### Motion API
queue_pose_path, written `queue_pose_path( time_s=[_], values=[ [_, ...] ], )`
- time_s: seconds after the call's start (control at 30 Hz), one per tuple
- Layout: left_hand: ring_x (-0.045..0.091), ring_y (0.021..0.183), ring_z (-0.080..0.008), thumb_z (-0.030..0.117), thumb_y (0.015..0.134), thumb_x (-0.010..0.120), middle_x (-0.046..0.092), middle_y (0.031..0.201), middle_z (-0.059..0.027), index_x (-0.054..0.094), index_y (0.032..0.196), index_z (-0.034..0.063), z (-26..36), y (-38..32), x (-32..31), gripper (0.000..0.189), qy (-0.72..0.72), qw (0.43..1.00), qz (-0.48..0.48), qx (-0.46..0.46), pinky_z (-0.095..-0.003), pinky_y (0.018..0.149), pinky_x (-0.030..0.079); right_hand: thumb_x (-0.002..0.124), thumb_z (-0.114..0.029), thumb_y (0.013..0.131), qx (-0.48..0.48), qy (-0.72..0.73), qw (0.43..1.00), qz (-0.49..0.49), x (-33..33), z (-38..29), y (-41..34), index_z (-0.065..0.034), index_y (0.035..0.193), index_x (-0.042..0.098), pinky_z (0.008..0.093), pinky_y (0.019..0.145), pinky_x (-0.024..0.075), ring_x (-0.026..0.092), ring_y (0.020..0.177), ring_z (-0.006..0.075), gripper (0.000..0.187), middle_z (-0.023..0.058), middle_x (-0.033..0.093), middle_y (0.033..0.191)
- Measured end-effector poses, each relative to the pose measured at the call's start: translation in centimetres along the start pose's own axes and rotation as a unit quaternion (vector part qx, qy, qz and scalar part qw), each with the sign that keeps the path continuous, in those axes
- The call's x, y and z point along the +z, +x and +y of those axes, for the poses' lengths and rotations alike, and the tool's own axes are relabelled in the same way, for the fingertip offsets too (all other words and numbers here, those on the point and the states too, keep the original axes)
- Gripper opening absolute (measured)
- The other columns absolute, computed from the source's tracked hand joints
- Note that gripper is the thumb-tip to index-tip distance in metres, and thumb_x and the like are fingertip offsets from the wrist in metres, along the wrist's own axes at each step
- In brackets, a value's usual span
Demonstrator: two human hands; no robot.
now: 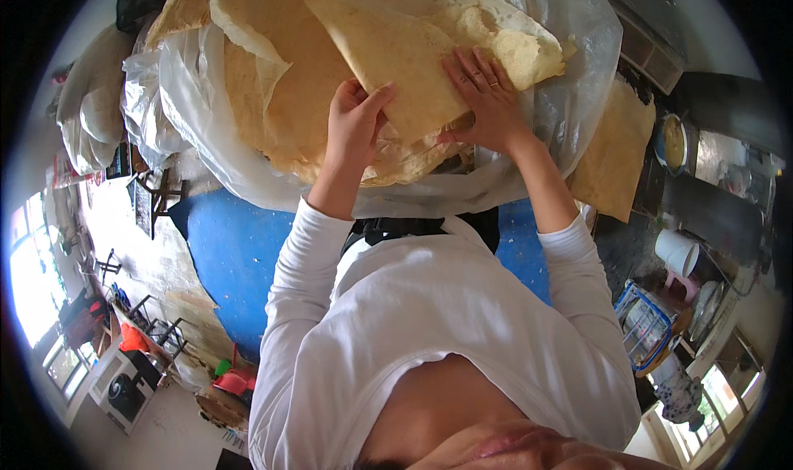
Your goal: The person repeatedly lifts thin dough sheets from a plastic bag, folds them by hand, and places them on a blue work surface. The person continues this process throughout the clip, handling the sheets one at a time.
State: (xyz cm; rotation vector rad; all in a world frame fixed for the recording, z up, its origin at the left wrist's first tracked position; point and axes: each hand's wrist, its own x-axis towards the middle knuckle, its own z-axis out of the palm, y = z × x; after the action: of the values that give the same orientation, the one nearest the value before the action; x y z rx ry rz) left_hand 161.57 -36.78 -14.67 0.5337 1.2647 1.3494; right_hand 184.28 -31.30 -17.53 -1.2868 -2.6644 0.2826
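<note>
My left hand (359,114) pinches the edge of a folded, thin tan flatbread sheet (403,67) between thumb and bent fingers. On the right side of that sheet, my right hand (486,98) lies palm down with fingers spread, a ring on one finger. Its thumb rests by the sheet's near edge. Underneath is a stack of larger, similar flatbread sheets (297,117) with torn, curling edges. A crumpled, paler sheet part (523,45) sticks out beyond my right fingers. Clear plastic sheeting (204,120) surrounds the stack.
Another folded tan sheet (613,148) lies to the right on a dark surface. Past it stand a bowl (672,143) and a white bucket (675,252). Filled plastic bags (93,104) sit at left. A person (678,395) is in the right background. Blue floor covering (241,253) lies below.
</note>
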Motion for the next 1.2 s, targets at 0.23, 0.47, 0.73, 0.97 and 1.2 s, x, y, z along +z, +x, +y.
queue_pose_path(
  time_s=[0.23,0.47,0.73,0.97,1.2],
  values=[
    [0.055,0.07,-0.0145,0.005,0.084,0.076,0.053,0.083,-0.0054,0.052,0.092,0.0023,7.0,-2.8,-0.8,0.025,0.427,0.8,0.144,0.397,-0.0272,0.064,0.049,0.066,0.004,0.077,-0.118,0.168,0.978,-0.025,-1.3,-4.4,-2.4,-0.0215,0.15,0.043,0.0469,0.118,0.0313,0.031,0.145,0.0404,0.081,0.0055,0.039,0.157],
    [0.065,0.092,-0.0193,0.036,0.105,0.046,0.072,0.101,-0.0056,0.066,0.109,0.0053,3.2,10.3,2.9,0.036,0.409,0.775,-0.481,0.015,-0.0334,0.085,0.051,0.061,0.001,0.086,-0.126,0.172,0.973,-0.09,-1.3,-4.1,-4.2,-0.019,0.148,0.046,0.0439,0.119,0.0314,0.031,0.145,0.0395,0.067,0.0056,0.035,0.159],
    [0.06,0.106,-0.0243,0.04,0.101,0.049,0.062,0.125,-0.0117,0.057,0.131,0.0061,9.8,20.3,1.7,0.046,0.756,0.507,-0.413,-0.027,-0.0369,0.099,0.044,0.049,-0.035,0.105,0.319,0.884,0.328,0.1,-1.1,-0.3,-3.3,-0.0075,0.15,0.033,0.0403,0.118,0.0348,0.041,0.141,0.0247,0.055,0.0096,0.041,0.153],
    [0.038,0.138,-0.0376,0.043,0.094,0.063,0.044,0.148,-0.0107,0.041,0.148,0.0161,2.9,11.5,2.9,0.065,0.674,0.584,-0.065,0.448,-0.0576,0.115,0.025,0.041,-0.039,0.107,0.339,0.903,0.25,0.087,-0.8,0.4,-2.7,-0.0081,0.15,0.033,0.0442,0.115,0.0393,0.045,0.138,0.0261,0.054,0.0106,0.042,0.153],
    [0.024,0.149,-0.0303,0.044,0.099,0.053,0.029,0.159,-0.0132,0.035,0.153,0.0167,-2.1,6.6,5.8,0.063,0.534,0.751,-0.227,0.316,-0.0514,0.12,0.017,0.041,-0.041,0.107,0.31,0.907,0.28,0.058,-1.5,0.6,-2.8,-0.0066,0.149,0.035,0.0452,0.112,0.0417,0.046,0.137,0.0268,0.054,0.0125,0.045,0.15]
  ],
)
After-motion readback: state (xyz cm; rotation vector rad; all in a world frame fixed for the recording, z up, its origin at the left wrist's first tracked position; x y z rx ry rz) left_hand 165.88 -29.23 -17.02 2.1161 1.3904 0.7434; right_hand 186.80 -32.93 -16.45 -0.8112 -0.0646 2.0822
